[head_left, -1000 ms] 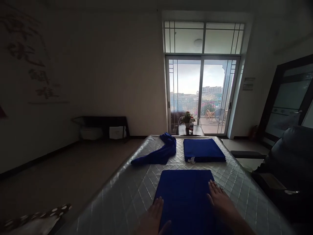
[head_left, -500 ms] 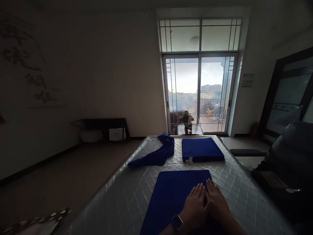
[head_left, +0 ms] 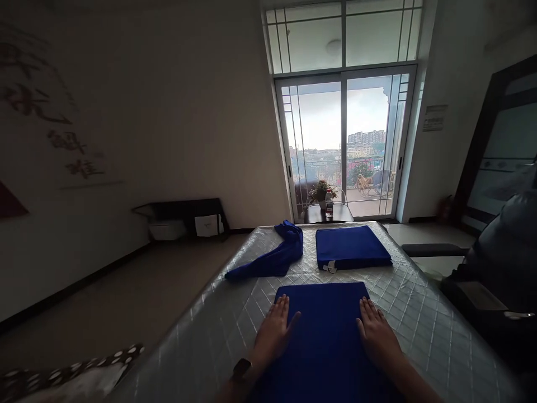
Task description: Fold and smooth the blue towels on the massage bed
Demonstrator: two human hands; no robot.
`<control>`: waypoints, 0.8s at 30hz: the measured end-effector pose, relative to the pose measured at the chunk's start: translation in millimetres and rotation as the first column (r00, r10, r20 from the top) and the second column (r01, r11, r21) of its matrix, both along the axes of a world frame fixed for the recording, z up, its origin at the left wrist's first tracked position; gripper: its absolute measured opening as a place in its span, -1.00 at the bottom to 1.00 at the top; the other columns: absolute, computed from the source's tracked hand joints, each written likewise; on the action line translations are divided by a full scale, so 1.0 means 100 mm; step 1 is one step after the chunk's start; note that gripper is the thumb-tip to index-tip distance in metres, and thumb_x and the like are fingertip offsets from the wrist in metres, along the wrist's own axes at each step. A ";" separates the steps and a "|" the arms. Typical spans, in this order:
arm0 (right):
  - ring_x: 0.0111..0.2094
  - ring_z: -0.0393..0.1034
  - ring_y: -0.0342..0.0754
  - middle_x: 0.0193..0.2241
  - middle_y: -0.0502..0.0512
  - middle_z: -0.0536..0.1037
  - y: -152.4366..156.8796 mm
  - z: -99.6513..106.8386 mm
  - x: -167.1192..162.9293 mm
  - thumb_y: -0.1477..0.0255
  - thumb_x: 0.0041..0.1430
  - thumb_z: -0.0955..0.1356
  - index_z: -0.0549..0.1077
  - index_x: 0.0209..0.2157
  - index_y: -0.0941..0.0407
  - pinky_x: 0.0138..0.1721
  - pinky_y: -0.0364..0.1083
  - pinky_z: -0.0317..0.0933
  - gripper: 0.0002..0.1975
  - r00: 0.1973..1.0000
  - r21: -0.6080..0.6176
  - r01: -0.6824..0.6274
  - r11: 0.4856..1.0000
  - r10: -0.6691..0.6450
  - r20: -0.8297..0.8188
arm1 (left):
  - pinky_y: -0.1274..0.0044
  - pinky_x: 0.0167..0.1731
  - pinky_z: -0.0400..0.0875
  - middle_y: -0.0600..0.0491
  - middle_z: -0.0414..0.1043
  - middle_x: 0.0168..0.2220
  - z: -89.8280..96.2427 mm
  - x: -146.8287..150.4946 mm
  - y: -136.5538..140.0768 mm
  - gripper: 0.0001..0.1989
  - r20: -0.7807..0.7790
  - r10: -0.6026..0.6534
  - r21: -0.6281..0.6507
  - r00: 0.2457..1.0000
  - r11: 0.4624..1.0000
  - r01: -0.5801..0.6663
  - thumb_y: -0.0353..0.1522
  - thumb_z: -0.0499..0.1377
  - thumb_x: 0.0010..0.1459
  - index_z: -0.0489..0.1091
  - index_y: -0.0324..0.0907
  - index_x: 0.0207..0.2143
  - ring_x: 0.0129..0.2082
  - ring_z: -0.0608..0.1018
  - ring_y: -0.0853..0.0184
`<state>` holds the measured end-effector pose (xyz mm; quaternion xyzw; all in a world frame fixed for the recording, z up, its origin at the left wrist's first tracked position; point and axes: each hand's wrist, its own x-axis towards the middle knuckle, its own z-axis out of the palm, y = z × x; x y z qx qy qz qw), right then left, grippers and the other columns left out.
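Note:
A folded blue cloth [head_left: 323, 336] lies flat on the silver quilted cover [head_left: 210, 336] in front of me. My left hand [head_left: 277, 324] rests on its left edge, fingers stretched out and thumb apart. On the opposite edge lies my right hand [head_left: 375, 330], also flat with its fingers extended. A dark watch [head_left: 242, 368] is on my left wrist. Beyond them sits a neatly folded blue stack [head_left: 352, 246] with a white tag [head_left: 330, 267] at its front. To its left is a crumpled blue cloth [head_left: 279, 252]. The near end of the front cloth runs out of view.
A small dark table [head_left: 310, 214] with a potted plant [head_left: 322, 193] and a bottle [head_left: 329, 206] stands beyond the far edge. Behind it are glass sliding doors [head_left: 344, 151]. A dark chair [head_left: 503, 252] is at the right. Polka-dotted fabric [head_left: 113, 358] lies at lower left.
My left hand has moved left, from beside my right hand to the cloth's left edge. My right hand stays near the right edge. The view has shifted slightly.

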<state>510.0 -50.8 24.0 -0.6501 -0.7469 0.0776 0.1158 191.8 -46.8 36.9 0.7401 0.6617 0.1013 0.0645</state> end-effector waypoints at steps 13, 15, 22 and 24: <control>0.50 -0.17 0.13 0.46 0.27 0.06 0.12 0.10 -0.04 0.35 0.38 0.06 0.18 0.41 0.32 0.49 0.21 -0.23 -0.34 0.983 0.063 -0.023 0.998 0.011 0.184 | 0.21 0.45 0.01 -0.25 -0.14 0.51 0.05 -0.19 -0.08 -0.10 0.065 0.053 0.015 0.997 0.998 -0.054 0.12 -0.28 0.43 -0.01 -0.42 0.46 0.51 0.00 0.07; 0.50 -0.19 0.09 0.47 0.23 0.05 0.22 0.22 -0.08 0.32 0.41 0.04 0.15 0.43 0.29 0.49 0.18 -0.22 -0.34 0.984 0.045 -0.020 0.999 0.012 0.177 | 0.20 0.44 0.04 -0.23 -0.15 0.51 0.05 -0.21 -0.09 -0.12 0.077 0.054 0.019 0.996 0.998 -0.056 0.11 -0.27 0.43 -0.02 -0.39 0.47 0.51 0.00 0.06; 0.49 -0.14 0.06 0.47 0.29 0.06 0.62 0.20 -0.18 0.33 0.44 0.01 0.09 0.43 0.36 0.46 0.10 -0.12 -0.34 0.993 0.039 -0.006 0.999 0.002 0.118 | 0.18 0.44 0.06 -0.24 -0.14 0.51 0.02 -0.23 -0.10 -0.13 0.079 0.037 0.046 0.996 0.998 -0.040 0.08 -0.32 0.44 -0.03 -0.44 0.46 0.50 0.02 0.05; 0.49 -0.14 0.07 0.47 0.30 0.04 0.67 0.12 -0.16 0.33 0.44 0.01 0.07 0.43 0.38 0.46 0.11 -0.10 -0.33 0.994 0.041 0.017 0.999 -0.022 0.107 | 0.19 0.44 0.06 -0.23 -0.13 0.50 0.02 -0.22 -0.09 -0.12 0.070 0.037 0.045 0.997 0.998 -0.041 0.09 -0.33 0.44 -0.02 -0.44 0.46 0.50 0.03 0.06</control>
